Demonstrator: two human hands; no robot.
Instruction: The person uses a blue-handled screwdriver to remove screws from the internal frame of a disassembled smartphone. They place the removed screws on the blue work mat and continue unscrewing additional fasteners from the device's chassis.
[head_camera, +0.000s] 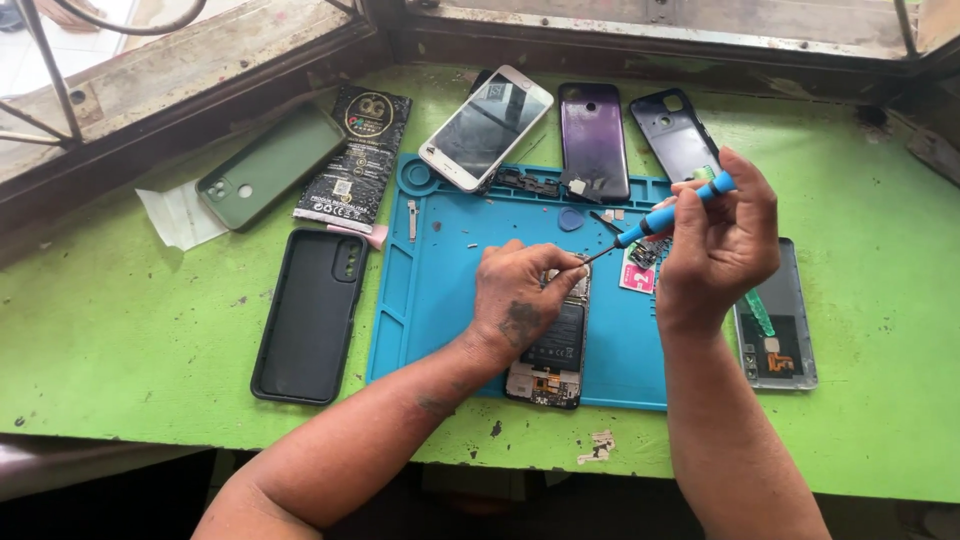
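Note:
An opened phone (556, 350) with its black battery showing lies on the blue work mat (430, 290). My left hand (520, 297) rests on its upper part and holds it down. My right hand (715, 245) grips a blue-handled screwdriver (660, 217) that slants down to the left. Its thin tip reaches the phone's top edge, beside my left fingertips.
A black case (312, 315) and a green case (270, 166) lie left of the mat, with a black packet (357, 155) between. A white phone (486, 127), a purple back cover (592, 138) and a dark shell (675, 135) sit behind. A grey panel (783, 335) lies right.

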